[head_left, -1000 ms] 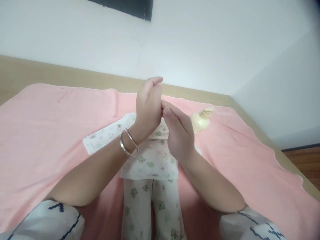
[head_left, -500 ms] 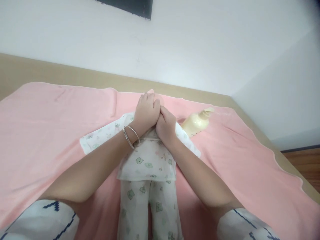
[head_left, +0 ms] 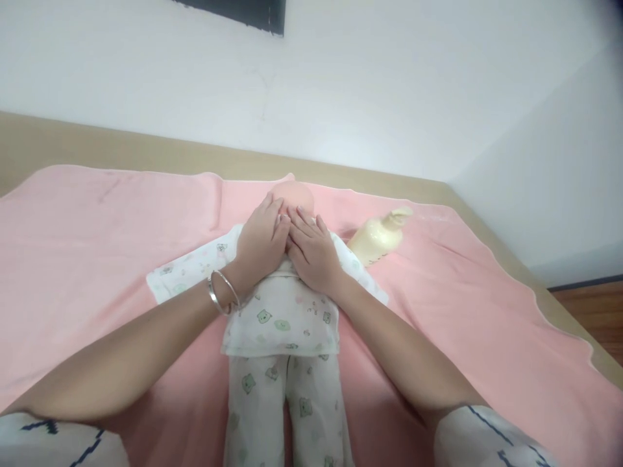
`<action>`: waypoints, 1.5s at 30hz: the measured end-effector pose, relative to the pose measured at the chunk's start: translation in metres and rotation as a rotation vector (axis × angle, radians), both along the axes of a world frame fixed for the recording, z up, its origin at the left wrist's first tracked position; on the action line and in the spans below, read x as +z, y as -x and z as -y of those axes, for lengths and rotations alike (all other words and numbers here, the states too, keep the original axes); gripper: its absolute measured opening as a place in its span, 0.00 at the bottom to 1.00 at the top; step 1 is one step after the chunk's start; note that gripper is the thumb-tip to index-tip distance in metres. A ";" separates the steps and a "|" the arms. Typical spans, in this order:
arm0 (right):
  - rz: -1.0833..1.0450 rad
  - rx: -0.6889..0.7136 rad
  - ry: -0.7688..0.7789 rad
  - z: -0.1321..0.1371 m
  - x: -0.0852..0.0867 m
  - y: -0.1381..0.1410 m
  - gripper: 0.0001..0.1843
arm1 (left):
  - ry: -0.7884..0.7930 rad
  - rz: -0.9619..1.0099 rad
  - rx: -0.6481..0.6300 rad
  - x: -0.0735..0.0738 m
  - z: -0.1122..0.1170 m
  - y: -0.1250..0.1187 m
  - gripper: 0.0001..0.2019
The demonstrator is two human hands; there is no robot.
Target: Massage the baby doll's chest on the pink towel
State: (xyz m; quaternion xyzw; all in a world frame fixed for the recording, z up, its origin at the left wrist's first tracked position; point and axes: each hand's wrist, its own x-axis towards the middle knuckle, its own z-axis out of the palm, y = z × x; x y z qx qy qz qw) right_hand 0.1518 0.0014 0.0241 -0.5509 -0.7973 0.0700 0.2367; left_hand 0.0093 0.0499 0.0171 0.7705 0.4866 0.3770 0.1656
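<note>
White wall (head_left: 146, 78) backed a tan surface (head_left: 146, 152) beyond the patterned top (head_left: 287, 314).
Pink cloth (head_left: 97, 253) ran under the top and wide to both sides, short of the surface's far edge; a pump bottle (head_left: 374, 240) lay just right of the top. Left hand (head_left: 263, 237) and right hand (head_left: 316, 254) rested on the top's upper part, fingers extended, gripping nothing.
</note>
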 end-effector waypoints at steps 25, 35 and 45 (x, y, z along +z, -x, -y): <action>0.079 0.009 0.112 0.020 0.011 0.002 0.35 | -0.026 0.138 -0.001 -0.020 0.016 0.026 0.20; 0.207 -0.149 0.073 0.030 0.012 0.009 0.35 | -0.002 0.118 -0.015 -0.016 0.020 0.026 0.19; 0.191 -0.073 0.006 0.042 0.008 0.016 0.35 | -0.007 0.123 -0.021 -0.017 0.020 0.027 0.18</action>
